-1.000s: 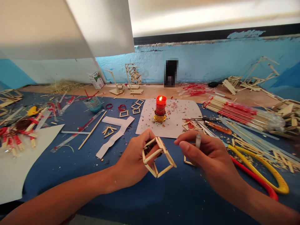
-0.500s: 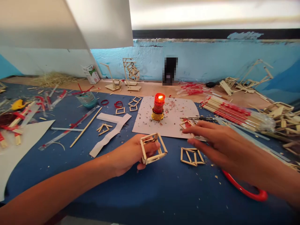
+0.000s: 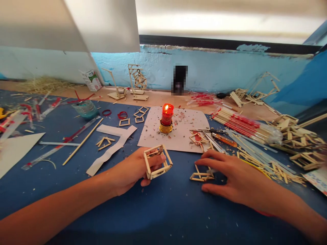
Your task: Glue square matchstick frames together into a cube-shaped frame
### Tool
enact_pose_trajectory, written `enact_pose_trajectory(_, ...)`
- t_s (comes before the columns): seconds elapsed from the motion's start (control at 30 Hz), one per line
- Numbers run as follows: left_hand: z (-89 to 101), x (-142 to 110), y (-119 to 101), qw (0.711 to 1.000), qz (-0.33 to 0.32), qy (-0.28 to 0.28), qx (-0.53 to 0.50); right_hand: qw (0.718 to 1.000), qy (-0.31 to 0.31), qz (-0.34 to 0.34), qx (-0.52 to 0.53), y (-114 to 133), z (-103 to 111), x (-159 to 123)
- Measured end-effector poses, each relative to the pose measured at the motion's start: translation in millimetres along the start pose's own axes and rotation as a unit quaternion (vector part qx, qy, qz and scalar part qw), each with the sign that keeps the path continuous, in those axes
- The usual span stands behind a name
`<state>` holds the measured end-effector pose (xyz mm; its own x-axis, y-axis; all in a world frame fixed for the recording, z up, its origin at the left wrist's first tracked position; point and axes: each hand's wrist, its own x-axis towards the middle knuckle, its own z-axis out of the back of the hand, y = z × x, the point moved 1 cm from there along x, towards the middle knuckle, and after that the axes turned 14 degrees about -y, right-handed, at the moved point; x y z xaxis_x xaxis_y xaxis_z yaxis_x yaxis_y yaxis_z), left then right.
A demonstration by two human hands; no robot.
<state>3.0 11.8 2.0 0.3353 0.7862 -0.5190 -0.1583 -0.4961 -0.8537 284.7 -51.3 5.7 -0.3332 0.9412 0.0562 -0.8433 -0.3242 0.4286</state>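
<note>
My left hand [image 3: 131, 170] grips a cube-shaped frame of short wooden sticks [image 3: 167, 156], its thumb reaching inside between the sticks. To the right, my right hand [image 3: 232, 173] reaches over a second, smaller stick frame [image 3: 197, 179] on the blue table, thumb and fingers spread around it. A small translucent stick [image 3: 211, 171] shows faintly under those fingers, apparently tucked in the hand; most of it is hidden. Whether the fingertips touch the frame I cannot tell. Beyond the hands a lit red candle [image 3: 167, 115] stands in a gold base on a sheet of paper [image 3: 150, 137].
A craft knife [image 3: 224, 139] and loose sticks [image 3: 283, 172] lie right, near a packed stick bundle [image 3: 245, 126]. A glass of bluish liquid [image 3: 87, 110], paper strips [image 3: 112, 151] and a long stick [image 3: 83, 141] are left. Stick models [image 3: 138, 81] stand at the back.
My right hand has swung outward, then come down over the small frame, whose near edge now looks tilted. My left hand has turned the cube frame and keeps hold of it.
</note>
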Motion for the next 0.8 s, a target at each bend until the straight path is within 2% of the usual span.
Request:
enact_pose_trajectory(0.23,1.5,-2,0,1.000,-0.004,0.000,0.013,0.996,-0.009,0.065,0.053,12,6,-15)
enact_pose_trajectory(0.33,0.9,-2,0,1.000,-0.008,-0.001,0.015,0.996,-0.067,0.050,0.036,4,8,-12)
enact_pose_trajectory(0.43,-0.1,-1,0,1.000,-0.007,-0.006,0.021,0.988,-0.141,0.048,-0.038,-17,16,0)
enact_pose_trajectory(0.5,-0.6,-1,0,1.000,-0.010,-0.003,0.024,0.987,-0.124,0.043,-0.087,-32,25,13)
enact_pose_trajectory(0.6,-0.5,-1,0,1.000,-0.017,0.005,0.023,0.990,-0.060,0.041,-0.119,-46,34,31)
enact_pose_trajectory(0.7,0.2,-1,1,0.999,-0.028,0.011,0.033,0.991,-0.025,0.044,-0.123,-48,34,41)
enact_pose_trajectory(0.8,0.3,0,1,0.998,-0.034,0.009,0.044,0.989,-0.021,0.053,-0.134,-43,29,43)
